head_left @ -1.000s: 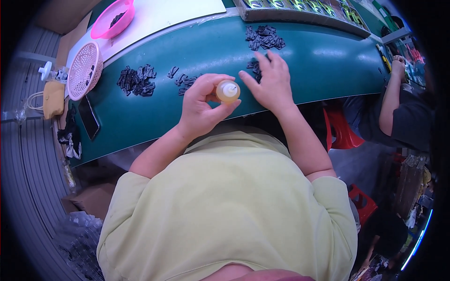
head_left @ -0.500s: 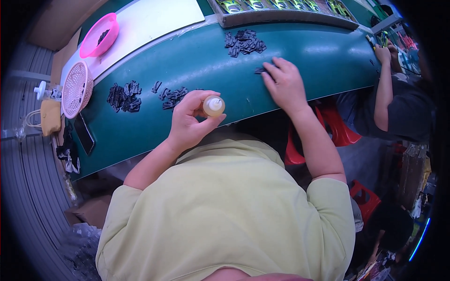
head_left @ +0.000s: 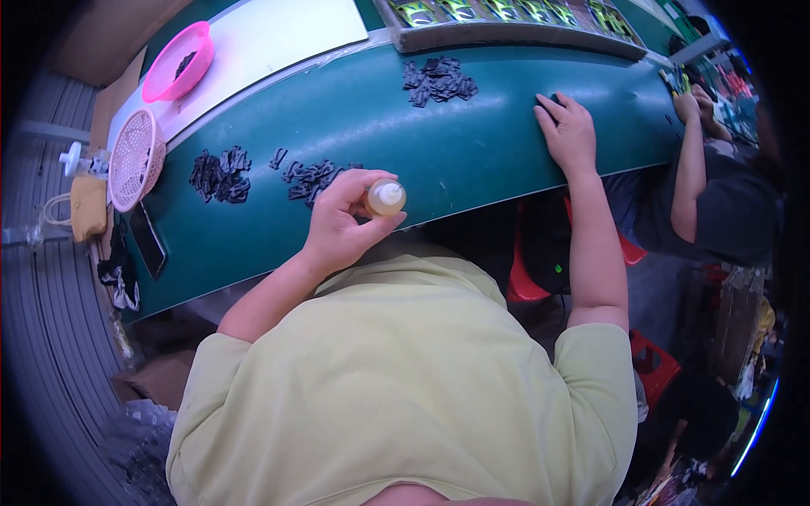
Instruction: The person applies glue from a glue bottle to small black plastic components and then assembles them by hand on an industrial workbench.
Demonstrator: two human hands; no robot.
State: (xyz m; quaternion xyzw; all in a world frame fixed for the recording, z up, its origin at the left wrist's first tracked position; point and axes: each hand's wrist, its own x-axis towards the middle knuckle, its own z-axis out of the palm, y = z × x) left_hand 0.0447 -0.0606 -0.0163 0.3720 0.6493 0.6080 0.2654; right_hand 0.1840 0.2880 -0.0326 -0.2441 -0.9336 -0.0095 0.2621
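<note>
A small bottle [head_left: 387,197] of yellowish liquid with a white nozzle top is held in my left hand [head_left: 342,211], its tip tilted up toward me. The fingers wrap round it above the table's near edge. My right hand [head_left: 569,139] rests farther right on the green table [head_left: 472,160], fingers bent down to the surface. A dark bit shows at its fingertips, mostly hidden; I cannot tell its shape. Small black strips lie in a pile [head_left: 439,82] at the far middle, another pile [head_left: 221,174] at the left, and a third pile [head_left: 312,179] just beyond my left hand.
A pink bowl [head_left: 201,63] with black pieces stands on a white board [head_left: 278,38]. Near it are a pale pink basket [head_left: 126,173] and a phone [head_left: 148,242]. A tray [head_left: 515,35] of green-and-black items lines the back. Another person [head_left: 717,194] works at the right.
My right hand has moved right across the table, and the black piece that lay by its fingers is gone from that spot. My left hand stays nearly still with the bottle.
</note>
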